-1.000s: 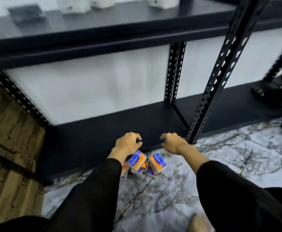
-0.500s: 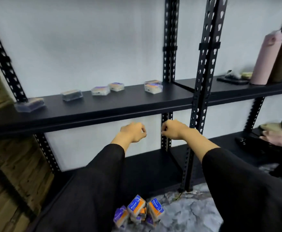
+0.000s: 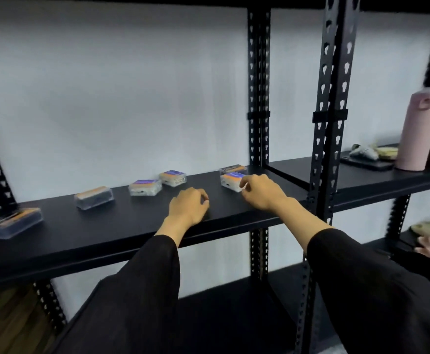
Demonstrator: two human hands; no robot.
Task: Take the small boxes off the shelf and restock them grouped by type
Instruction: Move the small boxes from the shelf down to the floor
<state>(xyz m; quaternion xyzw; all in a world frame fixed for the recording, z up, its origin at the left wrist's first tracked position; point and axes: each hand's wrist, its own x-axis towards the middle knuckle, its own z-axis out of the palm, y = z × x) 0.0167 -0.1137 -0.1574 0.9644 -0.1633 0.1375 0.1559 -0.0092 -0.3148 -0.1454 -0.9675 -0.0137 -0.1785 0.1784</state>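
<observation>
Here, the right hand (image 3: 261, 191) fingertips reach a clear box (image 3: 230, 181); whether they grip it is unclear. Pinch both short sides. The left hand (image 3: 188, 209) stays out of this, curled, holding nothing.

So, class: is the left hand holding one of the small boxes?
No: the left hand rests curled on the bare shelf, between boxes, touching none.

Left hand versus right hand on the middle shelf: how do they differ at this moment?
The left hand is curled over bare shelf and holds nothing; the right hand reaches a clear box, its fingers at the box's near corner. The left hand sits nearer the shelf's front edge; the right hand is farther back and nearer the upright. Both come from black sleeves, knuckles up.
</observation>
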